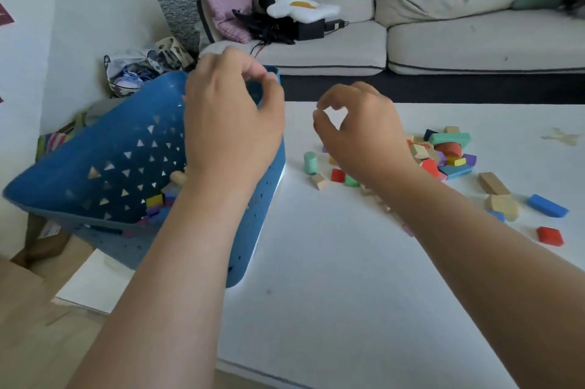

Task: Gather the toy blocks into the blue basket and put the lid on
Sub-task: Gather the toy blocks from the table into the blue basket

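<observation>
The blue basket (104, 167), pierced with triangular holes, is tilted at the left edge of the white table (332, 277). Several blocks (155, 200) lie inside it. My left hand (228, 122) grips the basket's far rim, fingers curled over the edge. My right hand (361, 135) hovers above the table just right of the basket, fingers loosely curled with nothing in them. Behind it sits a pile of colourful blocks (449, 148). A mint cylinder (310, 162), a blue bar (547, 205) and a red block (550, 236) lie loose. No lid is in view.
A light sofa (474, 46) with cushions, a black box and a plush toy runs along the far side of the table. A bag of clutter (133, 75) sits on the floor behind the basket. Wooden floor shows at the lower left.
</observation>
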### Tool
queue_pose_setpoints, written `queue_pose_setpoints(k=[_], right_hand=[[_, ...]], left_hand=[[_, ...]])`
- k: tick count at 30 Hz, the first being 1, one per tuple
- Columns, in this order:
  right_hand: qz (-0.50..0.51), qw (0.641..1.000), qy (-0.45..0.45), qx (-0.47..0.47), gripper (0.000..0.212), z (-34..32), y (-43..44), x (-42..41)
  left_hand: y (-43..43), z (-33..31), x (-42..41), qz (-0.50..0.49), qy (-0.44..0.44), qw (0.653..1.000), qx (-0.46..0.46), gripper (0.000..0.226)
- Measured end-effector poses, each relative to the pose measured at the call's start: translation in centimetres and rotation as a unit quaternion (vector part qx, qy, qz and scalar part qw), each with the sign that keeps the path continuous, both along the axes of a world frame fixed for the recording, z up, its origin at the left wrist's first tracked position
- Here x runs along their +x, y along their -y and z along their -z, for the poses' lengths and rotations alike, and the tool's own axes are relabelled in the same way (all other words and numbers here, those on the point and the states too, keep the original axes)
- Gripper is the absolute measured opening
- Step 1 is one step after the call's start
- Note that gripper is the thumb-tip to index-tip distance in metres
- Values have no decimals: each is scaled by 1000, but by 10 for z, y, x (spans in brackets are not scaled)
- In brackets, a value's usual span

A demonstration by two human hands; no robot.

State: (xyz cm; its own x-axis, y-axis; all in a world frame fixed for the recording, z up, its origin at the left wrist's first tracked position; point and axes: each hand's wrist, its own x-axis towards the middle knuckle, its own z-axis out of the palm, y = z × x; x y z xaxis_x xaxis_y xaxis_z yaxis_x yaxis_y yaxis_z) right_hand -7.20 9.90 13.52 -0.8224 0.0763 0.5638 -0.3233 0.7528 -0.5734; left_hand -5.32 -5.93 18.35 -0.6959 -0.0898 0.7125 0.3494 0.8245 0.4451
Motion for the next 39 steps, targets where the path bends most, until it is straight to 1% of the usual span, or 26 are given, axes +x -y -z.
queue_pose_setpoints(k=[3, 6, 8, 9, 10, 12, 14, 17, 19, 21, 23, 26, 28, 30, 33, 35, 39], right_hand=[[85, 995, 59, -7, 18, 31, -62, -2], [166, 977, 131, -27, 26, 65, -122, -3], [180, 965, 188, -15, 35, 86, -149, -6], [175, 962, 208, -5, 40, 93, -155, -10], [165, 961, 219, 8, 45, 100, -159, -15], [143, 965, 216, 46, 56, 112, -163, -29], [140, 962, 209, 105, 73, 123, -165, -46], [151, 945, 221, 187, 100, 133, -161, -73], [149, 937, 241, 205, 109, 137, -161, -91], [142, 929, 276, 203, 115, 143, -162, -105], [132, 920, 305, 209, 116, 151, -164, -111], [128, 905, 311, 262, 117, 162, -162, -109], [130, 906, 297, 271, 114, 165, -158, -102], [128, 914, 284, 259, 110, 166, -153, -91], [126, 919, 278, 251, 106, 166, -143, -72], [117, 917, 283, 256, 100, 166, -136, -59], [95, 914, 278, 279, 85, 159, -126, -30]], left_hand=[[-29, 20, -6, 57, 8, 998, 6, 11], [-55, 58, -22, 79, 74, 994, 18, 5], [-72, 92, -36, 83, 129, 988, 27, 7], [-77, 109, -42, 85, 156, 984, 21, 11], [-80, 127, -48, 86, 175, 981, -3, 16], [-82, 161, -61, 74, 202, 973, -80, 34], [-82, 184, -78, 44, 221, 968, -114, 51], [-85, 199, -104, 23, 240, 962, -130, 65], [-92, 203, -122, 22, 259, 952, -160, 73], [-99, 207, -138, 25, 280, 942, -183, 83], [-108, 211, -147, 33, 301, 935, -186, 87], [-116, 220, -151, 28, 310, 924, -221, 82], [-115, 227, -146, 9, 277, 927, -253, 76], [-111, 233, -134, -1, 234, 933, -272, 71], [-107, 240, -109, -13, 184, 943, -277, 61], [-105, 241, -91, -27, 174, 945, -277, 54], [-99, 233, -53, -41, 186, 935, -300, 49]])
